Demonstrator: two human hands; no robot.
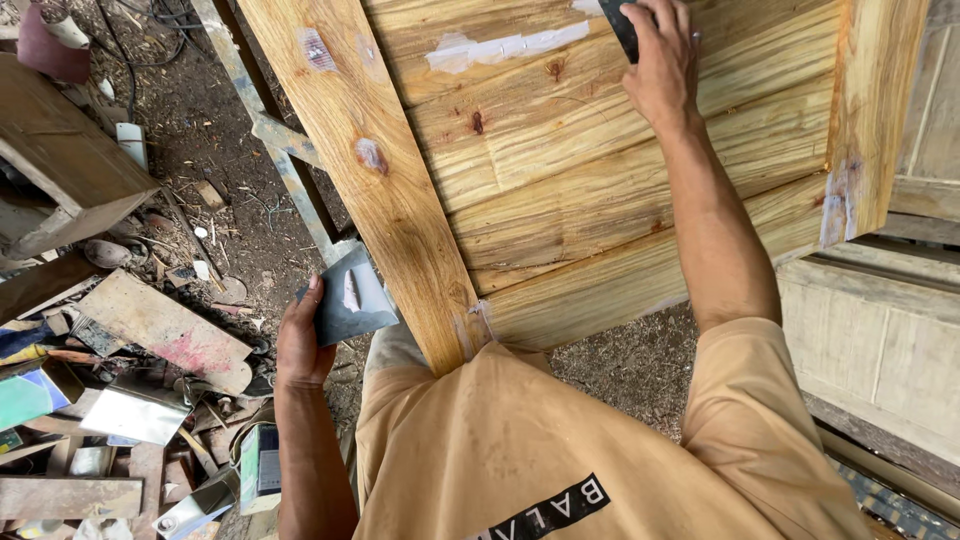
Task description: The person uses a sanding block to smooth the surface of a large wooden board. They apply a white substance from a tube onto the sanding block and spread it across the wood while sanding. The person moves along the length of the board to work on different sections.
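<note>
A large wooden door panel [560, 170] of yellowish grained planks lies in front of me, with a smear of pale filler [505, 47] near its top. My right hand [662, 60] reaches up and presses a small dark scraper [620, 25] against the wood beside that smear. My left hand [303, 345] hangs low at the left, gripping a dark flat square plate [352, 298] that carries a dab of pale filler. The plate sits just beside the door's thick left stile [370, 170].
Dirt floor [230, 190] strewn with scrap wood, a wooden box [65, 160] at far left, boards and tins at lower left. A metal frame rail [290, 170] runs under the door. Another pale panelled door [880, 340] stands at right.
</note>
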